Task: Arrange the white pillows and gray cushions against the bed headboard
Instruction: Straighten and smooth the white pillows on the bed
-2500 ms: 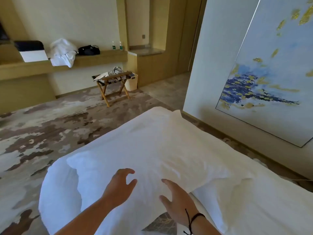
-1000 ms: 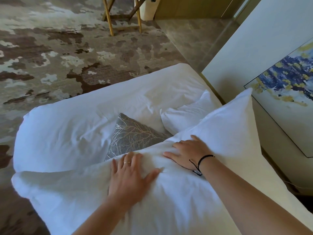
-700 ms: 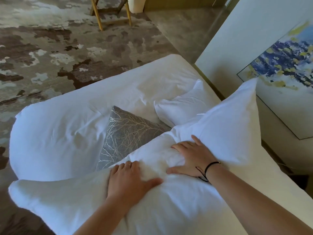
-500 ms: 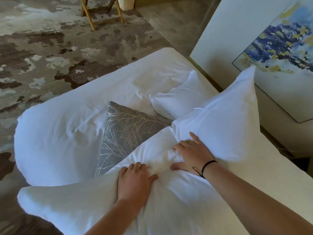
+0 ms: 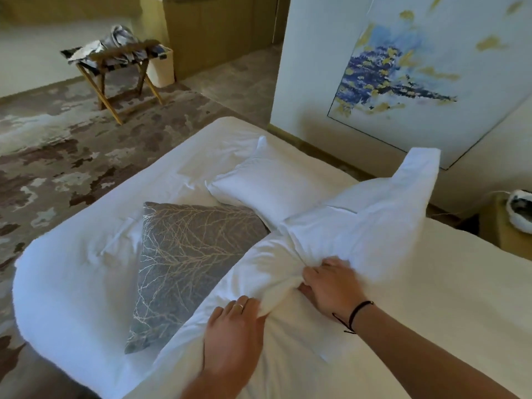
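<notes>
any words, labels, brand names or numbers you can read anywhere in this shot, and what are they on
None can be read.
Painting: only blue and yellow brushwork, no signature visible.
Gray cushion: a branch pattern, no label.
White pillow gripped by the left hand and right hand: no tag showing.
Clothes on the luggage rack: patterned, too small and blurred to tell any print.

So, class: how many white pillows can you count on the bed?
3. One large pillow at the left edge, one small pillow beyond the gray cushion, and one held pillow gripped by both hands. Others may be hidden.
</notes>
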Available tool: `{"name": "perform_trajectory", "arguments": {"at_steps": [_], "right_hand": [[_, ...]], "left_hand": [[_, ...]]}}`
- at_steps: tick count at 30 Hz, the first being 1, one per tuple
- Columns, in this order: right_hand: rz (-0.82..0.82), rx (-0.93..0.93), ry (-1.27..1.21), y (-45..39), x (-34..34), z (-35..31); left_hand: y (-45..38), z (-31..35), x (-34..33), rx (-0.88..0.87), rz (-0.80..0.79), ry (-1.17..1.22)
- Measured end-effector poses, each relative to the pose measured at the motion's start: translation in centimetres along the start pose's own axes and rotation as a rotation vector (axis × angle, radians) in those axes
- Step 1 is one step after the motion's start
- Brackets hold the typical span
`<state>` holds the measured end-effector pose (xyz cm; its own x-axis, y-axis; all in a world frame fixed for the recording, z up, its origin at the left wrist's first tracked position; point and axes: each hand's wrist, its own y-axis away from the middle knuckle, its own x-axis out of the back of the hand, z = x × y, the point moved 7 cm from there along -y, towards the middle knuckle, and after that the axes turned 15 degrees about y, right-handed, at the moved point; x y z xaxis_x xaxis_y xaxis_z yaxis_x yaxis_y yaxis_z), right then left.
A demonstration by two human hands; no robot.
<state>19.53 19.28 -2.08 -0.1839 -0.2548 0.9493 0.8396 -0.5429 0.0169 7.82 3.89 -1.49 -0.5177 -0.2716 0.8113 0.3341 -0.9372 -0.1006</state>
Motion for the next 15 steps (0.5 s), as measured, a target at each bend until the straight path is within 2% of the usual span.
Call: {"name": "perform_trajectory", "arguments": {"at_steps": [3,7,12,15], "right_hand": [[0.048,-0.078,-0.05,6.2,1.8,4.5],[-0.049,-0.238,-0.138,15.7,2.3,9.8],[0.007,-0.471,-0.183,26.4,6.0,13.1],[0.035,-0.63,-0.159,31.9,7.1,14.0]], "left_hand": [[1.1,5.7,0.0,-0.138,0.008,-0.012],[2.4,14.1,-0.4,-0.332,0.009,-0.053],[3.8,23.5,0.8,-0.597,0.075,-0.089],[3.8,26.7,0.1,-0.676,0.016,-0.036]]}}
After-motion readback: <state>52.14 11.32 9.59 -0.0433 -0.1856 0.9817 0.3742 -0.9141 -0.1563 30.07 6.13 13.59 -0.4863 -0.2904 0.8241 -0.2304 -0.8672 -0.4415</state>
